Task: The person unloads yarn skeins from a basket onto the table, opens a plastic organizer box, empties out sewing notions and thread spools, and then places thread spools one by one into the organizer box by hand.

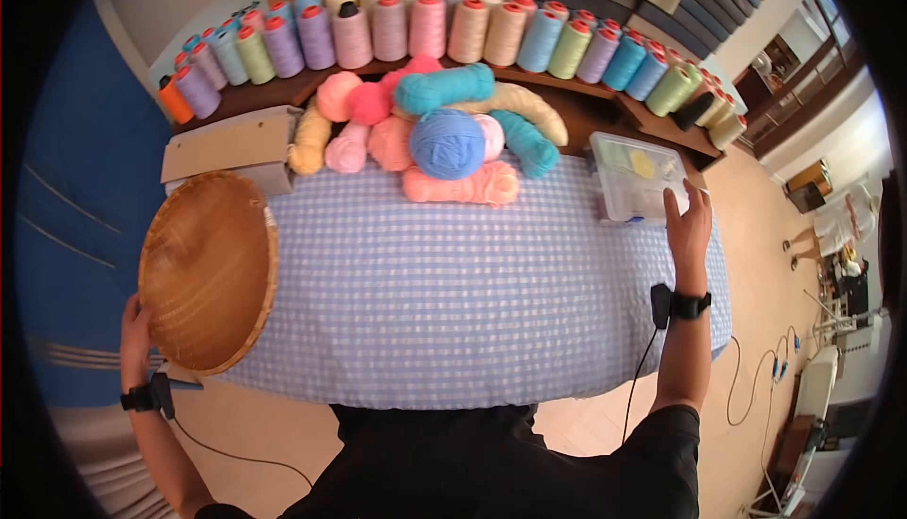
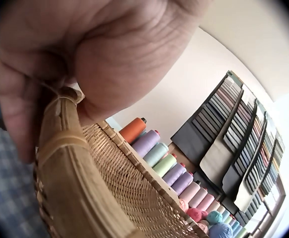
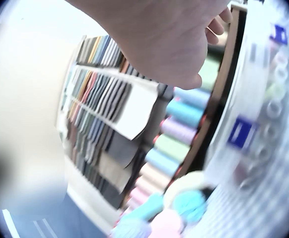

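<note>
On the left in the head view, a shallow round woven bamboo basket (image 1: 210, 269) stands tilted at the table's edge. My left hand (image 1: 135, 330) grips its rim, the thumb and fingers on either side of the bamboo band (image 2: 70, 163) in the left wrist view. At the table's right side lies a clear plastic box (image 1: 628, 200) with blue latches (image 3: 243, 133) and small spools inside. My right hand (image 1: 692, 226) is at the box's right front corner, thumb and fingers apart, holding nothing.
A blue checked cloth (image 1: 453, 302) covers the table. Behind it lie a heap of yarn balls and skeins (image 1: 447, 144) and a grey-beige folder (image 1: 227, 146). Thread cones (image 1: 387, 30) line the curved shelf at the back. Cables run from both wrist cameras.
</note>
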`<state>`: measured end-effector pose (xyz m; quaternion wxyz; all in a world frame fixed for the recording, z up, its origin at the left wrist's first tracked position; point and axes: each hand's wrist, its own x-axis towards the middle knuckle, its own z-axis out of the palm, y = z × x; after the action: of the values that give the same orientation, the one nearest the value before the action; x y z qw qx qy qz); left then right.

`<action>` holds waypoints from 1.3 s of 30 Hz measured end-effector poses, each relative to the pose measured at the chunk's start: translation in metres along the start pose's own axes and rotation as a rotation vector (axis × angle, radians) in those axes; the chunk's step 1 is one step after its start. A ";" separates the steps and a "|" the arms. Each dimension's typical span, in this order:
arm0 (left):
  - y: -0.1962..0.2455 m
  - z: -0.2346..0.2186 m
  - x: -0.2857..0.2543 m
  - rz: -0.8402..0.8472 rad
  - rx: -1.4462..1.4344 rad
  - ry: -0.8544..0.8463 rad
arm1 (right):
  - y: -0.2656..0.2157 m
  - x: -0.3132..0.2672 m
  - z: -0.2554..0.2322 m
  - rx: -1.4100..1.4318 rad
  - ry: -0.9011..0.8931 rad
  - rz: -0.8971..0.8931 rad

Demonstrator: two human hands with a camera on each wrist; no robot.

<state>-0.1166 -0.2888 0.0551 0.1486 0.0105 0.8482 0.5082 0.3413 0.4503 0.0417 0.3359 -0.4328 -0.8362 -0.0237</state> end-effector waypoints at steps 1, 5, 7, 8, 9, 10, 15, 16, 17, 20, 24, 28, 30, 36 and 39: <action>-0.012 -0.002 0.005 0.003 -0.005 -0.014 | 0.034 0.009 0.012 -0.063 0.018 0.035; -0.030 -0.006 0.009 0.387 0.507 0.376 | 0.104 0.038 0.031 0.126 -0.298 0.394; 0.036 0.054 -0.046 0.580 0.521 0.388 | 0.108 0.043 0.025 0.433 -0.498 0.609; 0.050 0.077 -0.066 0.579 0.521 0.390 | 0.110 0.044 0.025 0.499 -0.508 0.615; 0.061 0.098 -0.085 0.696 0.560 0.325 | 0.113 0.046 0.025 0.565 -0.518 0.619; 0.072 0.118 -0.102 0.813 0.597 0.257 | 0.118 0.048 0.027 0.566 -0.518 0.617; 0.098 0.213 -0.141 1.151 0.431 -0.302 | 0.117 0.039 0.016 1.042 -0.586 0.760; 0.097 0.226 -0.143 1.158 0.372 -0.392 | 0.110 0.031 0.007 1.133 -0.533 0.773; 0.096 0.236 -0.143 1.151 0.374 -0.387 | 0.109 0.020 -0.002 1.134 -0.541 0.770; 0.093 0.252 -0.144 1.166 0.309 -0.531 | 0.088 -0.021 -0.039 1.107 -0.483 0.644; 0.091 0.267 -0.140 1.133 0.295 -0.623 | 0.026 -0.094 -0.079 1.091 -0.555 0.564; 0.100 0.286 -0.145 1.216 0.249 -0.675 | -0.041 -0.132 -0.059 1.152 -0.691 0.499; 0.108 0.296 -0.148 1.253 0.266 -0.682 | -0.083 -0.139 -0.047 1.143 -0.706 0.559; 0.104 0.314 -0.151 1.448 0.531 -0.617 | -0.101 -0.140 -0.027 0.885 -0.686 0.213; 0.090 0.315 -0.149 1.463 0.577 -0.606 | -0.108 -0.147 -0.033 0.843 -0.663 0.148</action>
<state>0.0965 -0.0001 0.0308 -0.0054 0.7311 0.6475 0.2151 0.3379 0.2675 0.0090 0.1995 -0.3024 -0.8017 0.4755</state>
